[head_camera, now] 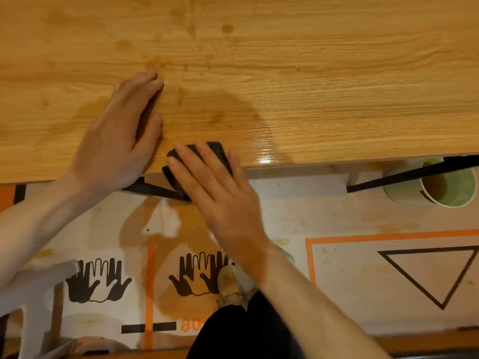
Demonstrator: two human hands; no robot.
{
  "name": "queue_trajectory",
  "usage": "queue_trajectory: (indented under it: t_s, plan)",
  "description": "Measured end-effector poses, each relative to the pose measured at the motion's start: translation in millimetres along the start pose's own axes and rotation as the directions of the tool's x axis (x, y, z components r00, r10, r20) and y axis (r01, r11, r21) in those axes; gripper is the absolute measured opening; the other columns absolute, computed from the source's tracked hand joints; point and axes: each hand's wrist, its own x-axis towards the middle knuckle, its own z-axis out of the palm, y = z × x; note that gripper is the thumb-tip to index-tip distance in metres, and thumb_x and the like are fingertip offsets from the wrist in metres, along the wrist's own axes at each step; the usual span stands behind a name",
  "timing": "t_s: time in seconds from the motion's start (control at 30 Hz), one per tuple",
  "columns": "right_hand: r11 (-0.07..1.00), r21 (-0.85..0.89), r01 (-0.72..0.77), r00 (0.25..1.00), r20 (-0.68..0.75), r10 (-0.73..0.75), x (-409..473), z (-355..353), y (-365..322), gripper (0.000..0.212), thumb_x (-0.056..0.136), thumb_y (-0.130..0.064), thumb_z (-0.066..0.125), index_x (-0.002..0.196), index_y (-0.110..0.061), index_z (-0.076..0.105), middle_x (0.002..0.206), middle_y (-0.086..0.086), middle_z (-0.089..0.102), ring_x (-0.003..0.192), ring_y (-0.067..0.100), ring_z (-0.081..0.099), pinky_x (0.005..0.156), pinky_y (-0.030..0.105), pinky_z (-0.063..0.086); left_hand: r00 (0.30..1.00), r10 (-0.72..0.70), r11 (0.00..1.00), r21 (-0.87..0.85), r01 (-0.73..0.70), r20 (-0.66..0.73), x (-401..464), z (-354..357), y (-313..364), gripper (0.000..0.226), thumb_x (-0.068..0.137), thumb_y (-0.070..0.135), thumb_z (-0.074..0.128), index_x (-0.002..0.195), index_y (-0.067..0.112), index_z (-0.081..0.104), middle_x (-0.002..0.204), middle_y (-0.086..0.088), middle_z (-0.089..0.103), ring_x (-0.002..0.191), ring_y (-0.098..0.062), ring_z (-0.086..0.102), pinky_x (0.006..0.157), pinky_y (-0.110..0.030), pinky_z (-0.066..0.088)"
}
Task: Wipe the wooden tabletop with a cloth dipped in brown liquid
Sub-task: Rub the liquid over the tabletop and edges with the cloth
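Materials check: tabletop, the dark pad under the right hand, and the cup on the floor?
Tabletop: wood or wood-look laminate; straight grain, glossy wet sheen near the front edge.
Dark pad under the right hand: seemingly folded cloth or sponge, matte black; too blurred to tell.
Cup: probably paper; pale green wall, thin rolled rim, brown liquid inside.

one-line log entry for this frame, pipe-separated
right hand pressing dark cloth flat at near edge of tabletop | left hand flat on wood | wet sheen right of cloth | cup on floor
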Motion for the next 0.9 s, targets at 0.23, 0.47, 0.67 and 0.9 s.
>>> queue_trajectory:
  t_s: [0.23,0.47,0.67,0.9]
  plan:
    - [0.956,-0.084,-0.281,0.956,0.057,0.286,-59,-81,92,0.055,0.094,0.007,0.049,0.145,-0.007,0.032,0.153,0.010,0.031,0.147,0.030,0.021,0.122,0.046,0.005,0.999,-0.044,0.999,-0.020,0.044,0.000,-1,3,0,0.054,0.107,0.033,0.035,0.154,0.008,0.037,0.164,-0.003,0.031,0.153,-0.019,0.024,0.125,-0.048,0.021]
    - [0.977,0.083,-0.195,0.979,0.084,0.188,14,-8,-11,0.048,0.092,0.003,0.043,0.139,-0.007,0.044,0.142,0.016,0.051,0.138,0.032,0.039,0.119,0.048,0.022,0.998,-0.060,0.998,-0.034,0.061,0.010,3,0,0,0.054,0.107,0.035,0.032,0.155,0.009,0.036,0.165,-0.002,0.028,0.154,-0.016,0.020,0.125,-0.047,0.023]
    - [0.976,0.117,-0.186,0.944,0.295,0.145,-1,-76,44,0.046,0.096,0.001,0.043,0.141,-0.008,0.044,0.150,0.006,0.040,0.145,0.016,0.024,0.123,0.037,0.015,0.999,-0.037,0.999,-0.024,0.036,-0.012,-2,4,2,0.053,0.107,0.032,0.034,0.155,0.008,0.035,0.164,-0.004,0.029,0.152,-0.017,0.024,0.125,-0.044,0.024]
    - [0.875,-0.037,-0.483,0.851,0.213,0.479,9,-77,37,0.046,0.101,-0.019,0.035,0.145,-0.004,0.038,0.155,0.011,0.033,0.149,0.026,0.016,0.121,0.047,0.010,0.999,-0.038,0.999,0.008,0.038,-0.012,2,4,2,0.054,0.106,0.030,0.034,0.155,0.008,0.035,0.165,-0.005,0.029,0.152,-0.009,0.018,0.127,-0.024,0.005]
